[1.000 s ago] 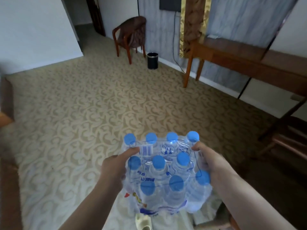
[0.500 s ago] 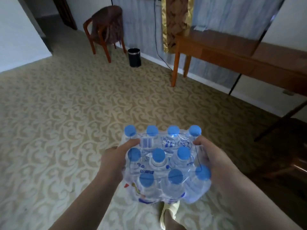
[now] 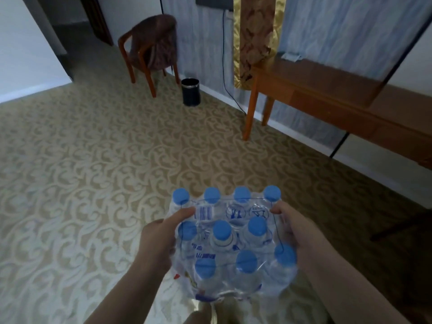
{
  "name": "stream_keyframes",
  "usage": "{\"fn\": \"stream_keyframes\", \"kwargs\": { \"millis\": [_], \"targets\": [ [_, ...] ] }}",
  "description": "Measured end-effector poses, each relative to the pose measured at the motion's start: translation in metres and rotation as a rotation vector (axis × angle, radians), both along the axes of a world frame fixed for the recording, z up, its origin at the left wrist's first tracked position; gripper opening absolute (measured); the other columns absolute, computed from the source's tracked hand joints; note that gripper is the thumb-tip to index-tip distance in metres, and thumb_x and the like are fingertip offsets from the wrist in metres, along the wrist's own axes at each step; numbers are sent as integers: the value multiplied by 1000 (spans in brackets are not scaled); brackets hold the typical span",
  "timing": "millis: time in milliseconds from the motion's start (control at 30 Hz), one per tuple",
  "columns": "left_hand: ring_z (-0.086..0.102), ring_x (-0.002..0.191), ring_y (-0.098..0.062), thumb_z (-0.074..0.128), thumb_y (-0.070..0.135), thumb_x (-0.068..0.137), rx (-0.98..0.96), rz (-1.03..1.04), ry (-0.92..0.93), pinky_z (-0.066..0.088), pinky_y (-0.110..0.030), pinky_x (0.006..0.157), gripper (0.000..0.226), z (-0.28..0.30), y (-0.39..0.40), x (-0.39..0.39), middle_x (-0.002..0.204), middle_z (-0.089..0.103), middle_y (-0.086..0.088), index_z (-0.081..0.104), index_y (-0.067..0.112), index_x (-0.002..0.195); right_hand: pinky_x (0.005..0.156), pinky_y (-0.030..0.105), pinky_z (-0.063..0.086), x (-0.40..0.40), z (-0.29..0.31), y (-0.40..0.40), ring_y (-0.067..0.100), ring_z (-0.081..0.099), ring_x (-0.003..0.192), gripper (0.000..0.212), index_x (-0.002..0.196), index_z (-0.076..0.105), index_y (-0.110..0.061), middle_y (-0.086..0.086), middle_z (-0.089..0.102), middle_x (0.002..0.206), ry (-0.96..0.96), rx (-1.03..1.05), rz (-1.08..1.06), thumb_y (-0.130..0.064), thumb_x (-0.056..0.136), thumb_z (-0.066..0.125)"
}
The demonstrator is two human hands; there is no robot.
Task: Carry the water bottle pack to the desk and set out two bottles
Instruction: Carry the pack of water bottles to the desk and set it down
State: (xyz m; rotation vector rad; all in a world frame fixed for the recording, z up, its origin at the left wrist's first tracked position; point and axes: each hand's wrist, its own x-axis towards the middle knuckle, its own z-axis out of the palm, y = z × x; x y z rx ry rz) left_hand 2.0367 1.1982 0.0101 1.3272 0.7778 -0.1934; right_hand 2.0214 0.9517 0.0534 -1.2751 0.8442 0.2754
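I hold a shrink-wrapped water bottle pack (image 3: pixel 233 244) in front of me, above the carpet; it contains several clear bottles with blue caps under clear plastic film. My left hand (image 3: pixel 161 239) grips its left side, thumb on top by the barcode. My right hand (image 3: pixel 297 235) grips its right side, thumb on the film. The wooden desk (image 3: pixel 332 90) stands against the wall ahead on the right, well beyond the pack.
A wooden armchair (image 3: pixel 149 45) stands at the back wall, with a small black bin (image 3: pixel 191 91) beside it. A gold patterned curtain (image 3: pixel 256 36) hangs at the desk's left end. Patterned carpet (image 3: pixel 93 160) covers the floor. A cable runs down the wall.
The desk, chair and bin have come nearer and shifted in view as I walk forward. Both hands keep the same grip on the pack.
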Motion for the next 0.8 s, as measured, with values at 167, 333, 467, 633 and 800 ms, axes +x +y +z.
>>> {"fn": "stream_keyframes", "kwargs": {
  "millis": [167,333,467,633,800],
  "targets": [
    [35,22,-8,94,31,44,-15,-43,-13,33,-19,35,51,-4,-12,76,28,40,5,49,18,22,48,26,22,70,-10,-7,13,18,47,36,50,40,-17,-1,23,42,38,-5,-32,-18,73,67],
    [32,24,-8,94,32,41,-41,-25,-3,32,-23,39,51,-6,-12,161,29,37,6,49,17,21,42,23,22,164,-12,-12,12,16,41,37,50,37,-19,-1,18,52,36,-33,0,-20,69,68],
    [43,21,-7,91,24,57,21,-71,-78,34,-17,27,46,5,-22,236,28,47,5,57,15,28,43,20,32,223,-14,-17,11,25,29,36,48,39,-17,-4,27,33,85,17,-70,-23,67,69],
    [40,19,-5,89,19,63,24,-68,-73,33,-14,27,50,16,-48,316,26,44,7,53,13,28,45,23,36,301,-7,-42,14,31,32,34,52,43,-16,-2,32,36,95,-38,-129,-24,63,74],
    [36,18,-7,90,25,61,17,-98,-29,32,-13,30,43,11,-92,394,25,42,6,51,14,48,49,28,30,381,-7,-87,14,25,40,34,45,43,-17,0,28,44,63,-11,-107,-25,57,74]
  ]
}}
